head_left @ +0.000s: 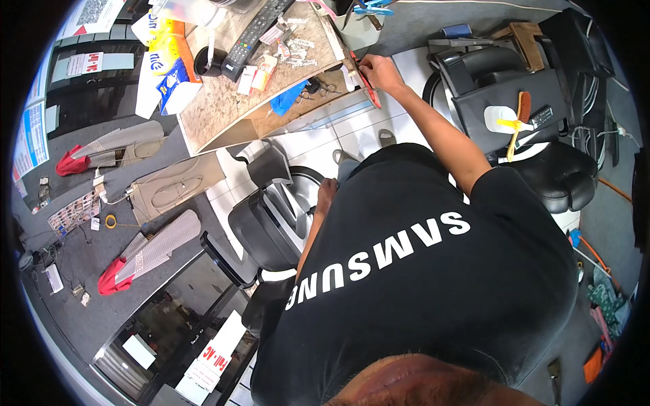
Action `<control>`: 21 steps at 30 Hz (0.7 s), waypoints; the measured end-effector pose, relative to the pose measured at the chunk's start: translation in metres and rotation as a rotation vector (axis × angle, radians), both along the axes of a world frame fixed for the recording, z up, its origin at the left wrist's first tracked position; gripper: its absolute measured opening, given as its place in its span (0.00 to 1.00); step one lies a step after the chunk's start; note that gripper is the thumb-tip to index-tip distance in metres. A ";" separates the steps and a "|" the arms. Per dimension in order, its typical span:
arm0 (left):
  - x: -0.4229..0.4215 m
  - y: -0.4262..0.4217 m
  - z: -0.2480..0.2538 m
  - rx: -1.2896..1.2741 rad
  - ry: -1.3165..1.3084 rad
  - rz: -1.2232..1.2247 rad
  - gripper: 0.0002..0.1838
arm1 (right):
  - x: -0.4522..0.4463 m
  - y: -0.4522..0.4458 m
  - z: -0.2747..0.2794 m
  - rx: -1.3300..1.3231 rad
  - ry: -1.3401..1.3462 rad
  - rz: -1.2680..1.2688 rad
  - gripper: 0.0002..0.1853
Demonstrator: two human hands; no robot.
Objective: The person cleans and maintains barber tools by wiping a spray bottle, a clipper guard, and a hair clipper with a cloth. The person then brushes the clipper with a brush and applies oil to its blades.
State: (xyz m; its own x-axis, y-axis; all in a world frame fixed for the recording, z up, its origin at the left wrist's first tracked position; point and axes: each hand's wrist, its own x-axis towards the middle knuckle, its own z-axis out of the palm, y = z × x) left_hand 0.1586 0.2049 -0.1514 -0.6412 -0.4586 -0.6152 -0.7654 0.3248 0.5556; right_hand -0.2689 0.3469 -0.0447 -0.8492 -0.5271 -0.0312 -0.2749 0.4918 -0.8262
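My right hand point(380, 73) is at the red-edged front of an open wooden drawer point(332, 101), its fingers closed on the front edge. Inside the drawer are a blue piece point(290, 98), scissors point(325, 89) and small dark items. My left hand point(327, 194) hangs low beside my leg, near a black salon chair point(261, 220); its fingers are partly hidden and small. Above the drawer, the worn tabletop point(223, 111) carries a black remote control point(257, 34), a black cup point(208, 62), small boxes point(264, 72) and scattered white pieces point(298, 53).
A yellow-and-blue packet point(166, 64) lies at the table's left edge. To the right stands another black chair point(484, 68), near a tray surface with a brush point(523, 108) and a second remote point(542, 116). White floor tiles point(362, 139) show around my feet.
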 end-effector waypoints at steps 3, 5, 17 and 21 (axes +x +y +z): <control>0.007 -0.006 -0.005 -0.064 0.043 -0.168 0.22 | 0.004 0.003 -0.013 -0.040 0.058 -0.065 0.12; 0.010 -0.007 -0.008 -0.014 -0.002 -0.072 0.23 | 0.007 0.007 -0.021 -0.055 0.072 -0.120 0.12; 0.046 -0.042 -0.025 -0.426 0.049 -0.262 0.21 | 0.122 0.001 0.033 -0.134 0.130 -0.084 0.11; 0.032 -0.060 0.000 -0.180 0.289 0.098 0.27 | 0.131 -0.072 0.051 -0.150 0.382 0.087 0.11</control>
State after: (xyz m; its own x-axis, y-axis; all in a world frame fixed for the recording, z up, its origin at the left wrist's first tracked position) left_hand 0.1906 0.1446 -0.1516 -0.7243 -0.6114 -0.3188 -0.6177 0.3697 0.6941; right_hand -0.1377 0.2750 0.0067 -0.7367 -0.5723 0.3602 -0.6109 0.3349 -0.7174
